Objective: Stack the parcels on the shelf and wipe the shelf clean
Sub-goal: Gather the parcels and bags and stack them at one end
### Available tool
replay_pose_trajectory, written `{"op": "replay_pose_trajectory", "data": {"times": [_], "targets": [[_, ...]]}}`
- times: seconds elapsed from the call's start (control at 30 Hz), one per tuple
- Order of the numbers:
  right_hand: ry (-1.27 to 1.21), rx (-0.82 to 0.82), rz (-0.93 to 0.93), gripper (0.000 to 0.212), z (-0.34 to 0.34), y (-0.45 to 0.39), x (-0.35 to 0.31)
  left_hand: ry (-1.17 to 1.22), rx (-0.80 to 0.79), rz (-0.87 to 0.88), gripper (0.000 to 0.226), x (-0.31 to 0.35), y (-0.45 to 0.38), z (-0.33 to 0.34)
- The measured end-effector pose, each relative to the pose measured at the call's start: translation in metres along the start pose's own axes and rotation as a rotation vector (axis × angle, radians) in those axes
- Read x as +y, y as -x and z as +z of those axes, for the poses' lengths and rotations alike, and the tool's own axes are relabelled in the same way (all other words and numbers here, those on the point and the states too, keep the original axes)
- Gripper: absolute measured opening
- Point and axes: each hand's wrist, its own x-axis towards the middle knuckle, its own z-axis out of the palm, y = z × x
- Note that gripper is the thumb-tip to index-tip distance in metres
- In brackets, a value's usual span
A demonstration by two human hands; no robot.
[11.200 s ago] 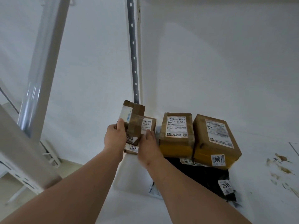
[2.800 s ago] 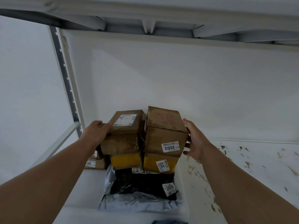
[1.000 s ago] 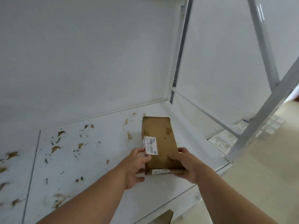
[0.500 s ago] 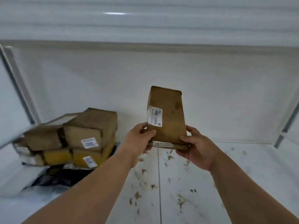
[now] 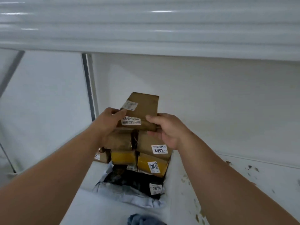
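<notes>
A white metal shelf [image 5: 243, 179], stained with brown spots, runs along a white wall. The left hand [image 5: 108, 122] and right hand [image 5: 167, 129] grip a flat brown parcel [image 5: 140, 109] by its near end (thumbs on top), just above a stack of boxes [image 5: 142, 148]. The stack sits on a black bag [image 5: 134, 181]. A blue cloth [image 5: 142, 220] lies nearer.

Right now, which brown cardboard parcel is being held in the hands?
The flat brown cardboard parcel atop the pile, gripped by both hands; the others lie stacked beneath, untouched.
</notes>
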Motion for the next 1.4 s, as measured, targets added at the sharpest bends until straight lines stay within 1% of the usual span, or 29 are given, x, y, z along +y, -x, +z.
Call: {"op": "replay_pose_trajectory", "data": {"times": [0.07, 0.13, 0.2, 0.23, 0.27, 0.33, 0.37, 0.43, 0.5, 0.57, 0.67, 0.73, 0.77, 0.87, 0.93, 0.97, 1.03, 1.1, 1.17, 1.23, 1.27, 1.3, 1.33, 1.37, 1.4], "targets": [[0.207, 0.044, -0.076, 0.036, 0.022, -0.012, 0.000, 0.038, 0.008, -0.030, 0.039, -0.006, -0.013, -0.018], [0.503, 0.120, -0.177, 0.055, 0.040, -0.019, -0.002, -0.003, 0.030, -0.009, 0.035, -0.012, -0.027, -0.029], [0.834, 0.171, -0.237, 0.064, 0.051, -0.027, 0.000, -0.081, 0.065, 0.024, 0.036, -0.018, -0.041, -0.036], [0.984, 0.176, -0.231, 0.067, 0.056, -0.032, 0.003, -0.115, 0.072, 0.015, 0.037, -0.024, -0.049, -0.039], [1.118, 0.175, -0.204, 0.068, 0.059, -0.039, 0.008, -0.151, 0.076, -0.009, 0.038, -0.030, -0.055, -0.041], [1.374, 0.152, -0.133, 0.064, 0.062, -0.049, 0.019, -0.233, 0.071, -0.067, 0.044, -0.043, -0.064, -0.042], [1.472, 0.138, -0.105, 0.061, 0.061, -0.052, 0.024, -0.267, 0.054, -0.085, 0.048, -0.049, -0.068, -0.042], [1.575, 0.125, -0.080, 0.058, 0.060, -0.053, 0.029, -0.316, 0.021, -0.080, 0.052, -0.058, -0.072, -0.041], [1.572, 0.165, -0.124, 0.055, 0.056, -0.054, 0.032, -0.354, 0.032, -0.038, 0.054, -0.062, -0.075, -0.039], [1.484, 0.261, -0.222, 0.051, 0.052, -0.053, 0.033, -0.437, 0.112, 0.010, 0.059, -0.064, -0.075, -0.037], [1.271, 0.419, -0.432, 0.041, 0.045, -0.044, 0.038, -0.667, 0.280, 0.125, 0.059, -0.060, -0.063, -0.027], [1.120, 0.527, -0.595, 0.031, 0.037, -0.034, 0.045, -0.679, 0.300, 0.186, 0.056, -0.058, -0.050, -0.014], [1.040, 0.575, -0.641, 0.027, 0.032, -0.027, 0.050, -0.671, 0.296, 0.214, 0.055, -0.059, -0.042, -0.006], [0.868, 0.661, -0.691, 0.016, 0.011, -0.009, 0.065, -0.670, 0.305, 0.283, 0.051, -0.071, -0.019, 0.014], [0.829, 0.686, -0.677, 0.004, -0.005, 0.006, 0.077, -0.660, 0.336, 0.291, 0.047, -0.083, -0.005, 0.024], [0.833, 0.679, -0.658, 0.006, -0.012, 0.015, 0.085, -0.651, 0.354, 0.285, 0.045, -0.090, 0.002, 0.028], [0.898, 0.604, -0.578, 0.016, -0.022, 0.031, 0.106, -0.637, 0.368, 0.260, 0.039, -0.105, 0.013, 0.035], [1.017, 0.446, -0.434, 0.025, -0.024, 0.044, 0.130, -0.687, 0.339, 0.233, 0.035, -0.123, 0.025, 0.040], [1.195, 0.196, -0.161, 0.033, -0.026, 0.049, 0.153, -0.746, 0.298, 0.242, 0.031, -0.142, 0.037, 0.045], [1.335, -0.135, 0.202, 0.044, -0.029, 0.052, 0.180, -0.775, 0.220, 0.278, 0.021, -0.158, 0.053, 0.047], [1.319, -0.265, 0.373, 0.052, -0.029, 0.055, 0.192, -0.770, 0.158, 0.282, 0.015, -0.164, 0.061, 0.048], [1.303, -0.348, 0.487, 0.063, -0.028, 0.060, 0.203, -0.754, 0.080, 0.263, 0.012, -0.170, 0.070, 0.049], [1.345, -0.376, 0.518, 0.076, -0.028, 0.066, 0.211, -0.750, -0.006, 0.224, 0.012, -0.176, 0.078, 0.051], [1.429, -0.373, 0.493, 0.081, -0.028, 0.072, 0.217, -0.762, -0.086, 0.187, 0.012, -0.181, 0.086, 0.054], [1.514, -0.355, 0.437, 0.077, -0.027, 0.076, 0.222, -0.781, -0.156, 0.150, 0.010, -0.187, 0.091, 0.056]]}}
